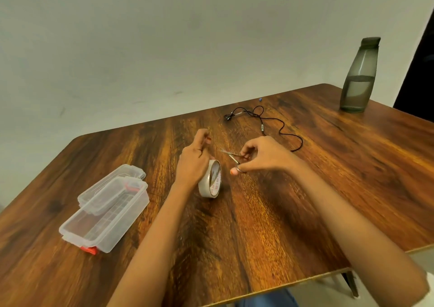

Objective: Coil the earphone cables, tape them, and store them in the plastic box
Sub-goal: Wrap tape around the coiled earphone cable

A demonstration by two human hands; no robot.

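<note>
A roll of clear tape [210,179] stands on edge on the wooden table [270,212]. My left hand [193,161] rests against its left side, thumb and forefinger pinched above it, seemingly on the pulled tape end. My right hand [260,156] holds small scissors [231,157], blades apart and pointing left toward the left hand. A black earphone cable [270,121] lies loose and uncoiled on the table behind my hands. The clear plastic box [103,222] sits at the left with its lid [110,186] lying across its far end.
A grey water bottle [359,76] stands at the table's far right corner. A small blue bit [260,99] lies near the far edge. The wall runs close behind the table. The table's front edge is near my lap.
</note>
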